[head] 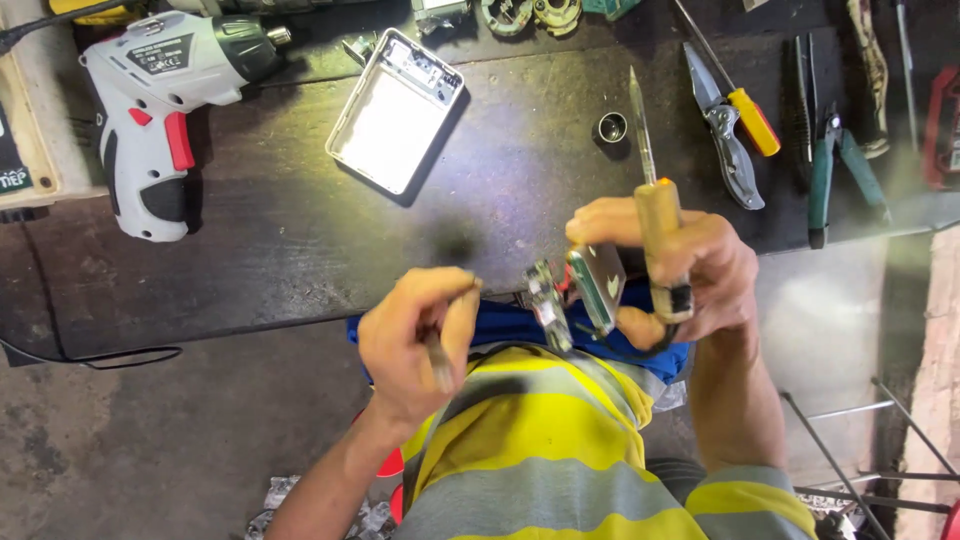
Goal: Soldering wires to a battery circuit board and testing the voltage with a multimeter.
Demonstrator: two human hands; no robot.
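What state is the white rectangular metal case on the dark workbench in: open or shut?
Open: the white rectangular metal case lies lidless, its shallow bare interior facing up.

You're at a dark, scuffed workbench (300, 240) with a bright glare patch near its middle. Below the workbench's front edge, grey concrete floor (150, 440) that looks dusty. Right of the workbench the surface goes pale grey, then a reddish wall edge (945, 380). Thin metal rods (850, 460) stand low right of it. Light is strong, from above.
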